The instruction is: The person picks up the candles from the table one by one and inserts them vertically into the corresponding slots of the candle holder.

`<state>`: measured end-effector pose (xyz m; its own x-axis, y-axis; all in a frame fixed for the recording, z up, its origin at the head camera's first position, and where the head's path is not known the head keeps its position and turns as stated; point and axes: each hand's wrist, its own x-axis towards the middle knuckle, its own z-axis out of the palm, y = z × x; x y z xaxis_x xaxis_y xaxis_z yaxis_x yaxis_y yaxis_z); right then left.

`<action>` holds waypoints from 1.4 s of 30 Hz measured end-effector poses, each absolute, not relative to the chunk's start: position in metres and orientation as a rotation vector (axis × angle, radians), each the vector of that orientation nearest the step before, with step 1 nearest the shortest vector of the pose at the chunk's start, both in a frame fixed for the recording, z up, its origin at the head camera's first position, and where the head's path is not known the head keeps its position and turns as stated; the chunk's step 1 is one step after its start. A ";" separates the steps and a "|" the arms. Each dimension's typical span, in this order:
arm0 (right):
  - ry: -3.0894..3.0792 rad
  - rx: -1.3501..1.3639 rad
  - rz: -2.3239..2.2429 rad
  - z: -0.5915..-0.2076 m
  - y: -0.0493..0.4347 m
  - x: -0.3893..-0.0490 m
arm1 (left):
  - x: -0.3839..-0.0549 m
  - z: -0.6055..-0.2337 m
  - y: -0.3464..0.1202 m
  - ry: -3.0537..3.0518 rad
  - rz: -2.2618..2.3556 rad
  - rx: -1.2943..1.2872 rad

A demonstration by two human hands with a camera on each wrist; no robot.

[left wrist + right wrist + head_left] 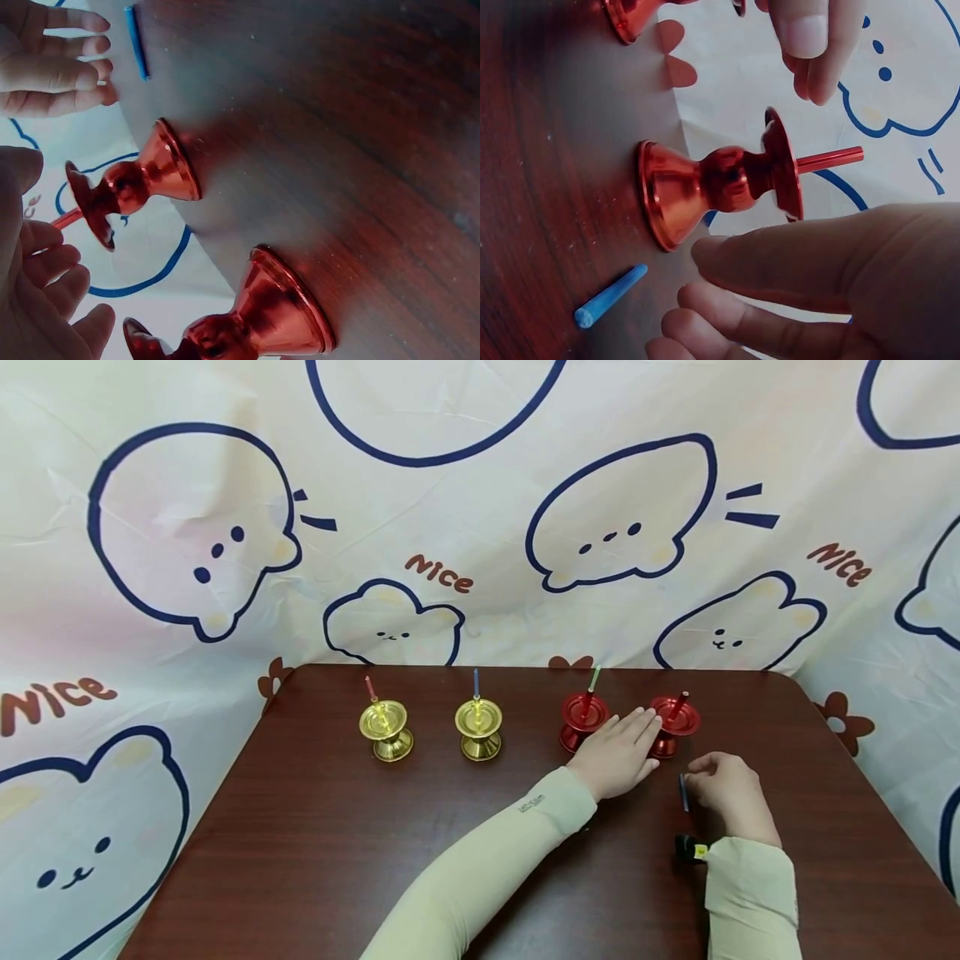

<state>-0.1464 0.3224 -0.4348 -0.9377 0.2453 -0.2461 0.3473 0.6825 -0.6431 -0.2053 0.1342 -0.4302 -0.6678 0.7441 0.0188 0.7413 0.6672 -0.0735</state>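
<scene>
My left hand (pixel 617 753) is stretched out with extended fingers beside the right red candle holder (pixel 727 180); a gap separates them in the right wrist view. A red tube (pixel 832 159) rises from that holder's dish, with no coloured candle visible above it. A blue candle (pixel 611 296) lies on the table nearer me. Close beside it is my right hand (pixel 731 789), fingers loosely bent and apart from the candle in both wrist views. The other red holder (pixel 576 739), partly behind my left hand, carries a green candle (pixel 595 678).
Two gold candle holders stand further left: one (pixel 393 745) with a red candle (pixel 371 688), one (pixel 480 746) with a blue candle (pixel 476 683). A black wrist camera (pixel 686 849) sits at my right cuff. Behind the brown table (pixel 315 860) hangs a printed cloth (pixel 495 527).
</scene>
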 end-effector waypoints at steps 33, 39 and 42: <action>2.804 0.610 -0.973 -0.455 0.321 -0.155 | -0.210 -0.436 0.150 -2.864 0.236 -1.275; 2.814 0.613 -0.927 -0.458 0.322 -0.157 | -0.211 -0.438 0.150 -2.868 0.228 -1.272; 2.824 0.611 -0.909 -0.459 0.322 -0.157 | -0.210 -0.438 0.150 -2.876 0.223 -1.268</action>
